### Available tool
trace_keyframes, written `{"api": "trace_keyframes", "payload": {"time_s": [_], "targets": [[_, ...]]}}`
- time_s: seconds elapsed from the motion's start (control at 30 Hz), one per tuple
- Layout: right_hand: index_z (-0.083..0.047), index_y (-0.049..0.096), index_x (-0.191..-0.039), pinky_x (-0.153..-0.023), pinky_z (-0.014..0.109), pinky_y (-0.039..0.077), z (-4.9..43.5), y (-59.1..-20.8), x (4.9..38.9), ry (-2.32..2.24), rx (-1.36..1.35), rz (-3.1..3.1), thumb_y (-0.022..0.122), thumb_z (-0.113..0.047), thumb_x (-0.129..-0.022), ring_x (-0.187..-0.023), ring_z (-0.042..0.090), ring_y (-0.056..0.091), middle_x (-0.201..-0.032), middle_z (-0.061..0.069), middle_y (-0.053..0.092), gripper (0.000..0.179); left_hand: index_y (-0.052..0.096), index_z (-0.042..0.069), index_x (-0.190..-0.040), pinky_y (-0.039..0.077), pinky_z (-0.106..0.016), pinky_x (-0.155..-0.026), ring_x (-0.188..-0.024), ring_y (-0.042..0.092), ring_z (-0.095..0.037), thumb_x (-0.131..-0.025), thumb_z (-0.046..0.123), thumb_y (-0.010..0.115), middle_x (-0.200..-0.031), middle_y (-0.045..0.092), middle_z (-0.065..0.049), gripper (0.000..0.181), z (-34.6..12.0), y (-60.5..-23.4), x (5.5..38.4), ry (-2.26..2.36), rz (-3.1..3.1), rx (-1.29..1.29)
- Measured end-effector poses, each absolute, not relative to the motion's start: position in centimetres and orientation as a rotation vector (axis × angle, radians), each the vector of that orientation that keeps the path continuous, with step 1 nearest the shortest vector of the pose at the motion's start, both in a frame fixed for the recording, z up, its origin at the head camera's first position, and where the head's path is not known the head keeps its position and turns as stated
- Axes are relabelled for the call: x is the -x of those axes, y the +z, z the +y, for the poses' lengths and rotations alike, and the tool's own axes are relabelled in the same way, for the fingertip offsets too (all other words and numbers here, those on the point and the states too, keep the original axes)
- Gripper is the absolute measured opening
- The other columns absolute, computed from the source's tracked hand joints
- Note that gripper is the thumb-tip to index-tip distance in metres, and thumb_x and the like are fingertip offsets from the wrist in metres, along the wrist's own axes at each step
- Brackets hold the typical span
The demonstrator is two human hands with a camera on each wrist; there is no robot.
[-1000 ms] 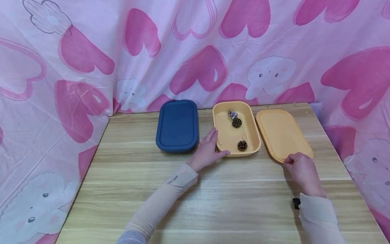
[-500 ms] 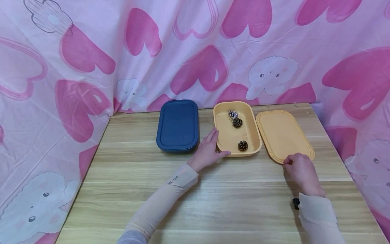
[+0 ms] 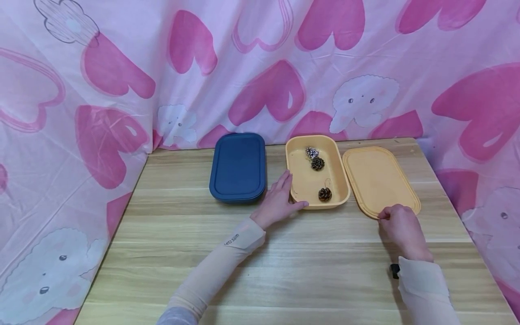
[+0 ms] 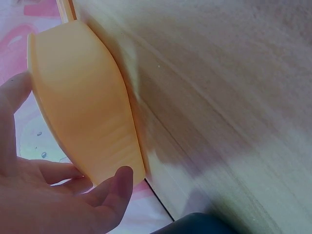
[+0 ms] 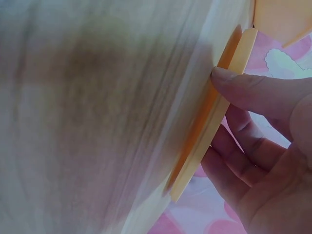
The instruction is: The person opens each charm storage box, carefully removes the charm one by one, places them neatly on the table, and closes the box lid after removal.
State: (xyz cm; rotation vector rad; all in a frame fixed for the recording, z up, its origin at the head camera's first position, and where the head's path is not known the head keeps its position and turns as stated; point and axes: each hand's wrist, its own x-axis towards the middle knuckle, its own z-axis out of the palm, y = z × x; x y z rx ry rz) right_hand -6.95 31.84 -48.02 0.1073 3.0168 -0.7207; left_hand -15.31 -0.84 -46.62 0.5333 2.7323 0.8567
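Note:
A yellow rectangular food container (image 3: 302, 180) stands uncovered near the back of the table. Two pine cones lie toward its far end, one frosted whitish (image 3: 312, 152) and one brown (image 3: 318, 163). Another brown pine cone (image 3: 325, 194), with a thin string loop, is at the near end. My left hand (image 3: 276, 203) spreads around the container's near left corner; in the left wrist view, thumb and fingers touch its wall and rim. At the right, my right hand (image 3: 403, 229) pinches the near edge of the flat yellow lid (image 3: 379, 178), thumb on top and fingers below.
A dark blue container with its lid on (image 3: 238, 167) sits left of the yellow one, close to the left hand. A pink heart-patterned curtain (image 3: 195, 90) hangs right behind the wooden table (image 3: 308, 271) and along its sides.

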Motion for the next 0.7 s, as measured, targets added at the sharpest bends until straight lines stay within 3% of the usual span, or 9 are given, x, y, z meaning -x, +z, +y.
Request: {"api": "trace_keyframes", "payload": {"time_s": [0.23,0.7], "targets": [[0.001,0.072,-0.079,-0.068,0.053,0.05,31.86,-47.99,6.95,-0.712,-0.073,3.016,0.06,0.003,-0.079,-0.075,0.034,0.061,-0.079,0.018,0.068,0.012,0.018,0.01,-0.155,0.028,-0.059,-0.114,-0.143,0.028,-0.039,-0.084,0.057,0.066,-0.163,0.01,-0.005,0.098,-0.9,-46.79,15.34,0.847,2.746,-0.565],[0.005,0.072,-0.086,-0.071,0.054,0.05,31.95,-48.15,7.13,-0.734,-0.089,2.963,0.056,0.003,-0.079,-0.082,0.038,0.063,-0.088,0.024,0.069,0.018,0.018,0.009,-0.155,0.027,-0.06,-0.114,-0.143,0.027,-0.039,-0.084,0.058,0.065,-0.164,0.009,-0.003,0.097,-0.94,-46.67,15.33,0.852,2.737,-0.548]]}}
